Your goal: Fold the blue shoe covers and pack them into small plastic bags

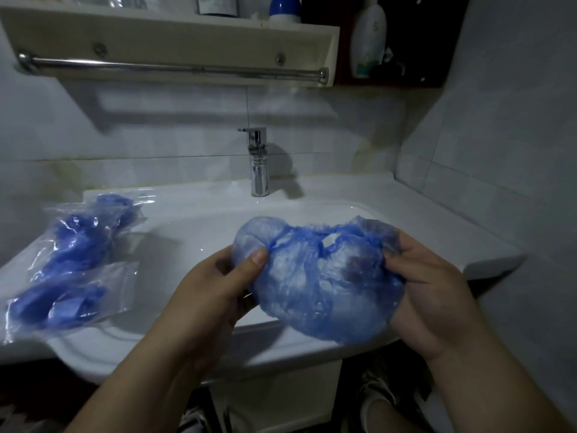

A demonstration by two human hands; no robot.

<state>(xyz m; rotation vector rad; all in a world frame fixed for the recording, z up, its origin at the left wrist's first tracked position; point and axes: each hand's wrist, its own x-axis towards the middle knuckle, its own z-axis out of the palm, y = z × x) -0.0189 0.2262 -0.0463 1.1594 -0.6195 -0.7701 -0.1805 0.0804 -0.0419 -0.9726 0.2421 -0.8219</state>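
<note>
Packed plastic bags (75,260) on worktop (421,207) left edge, contents blurred | left hand (215,292) grip pinching blue shoe cover (312,282) above sink (199,232) | right hand (437,295) grip clenched on cover's other end, digits hidden under film.

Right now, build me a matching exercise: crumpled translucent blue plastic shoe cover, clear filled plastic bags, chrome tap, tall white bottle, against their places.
1. blue shoe cover
2. clear plastic bags
3. chrome tap
4. white bottle

A. dark shelf, upper right
B. held between left hand and right hand
C. white sink, left rim
D. the sink's back edge, centre

Pairs: 1-B; 2-C; 3-D; 4-A
</note>
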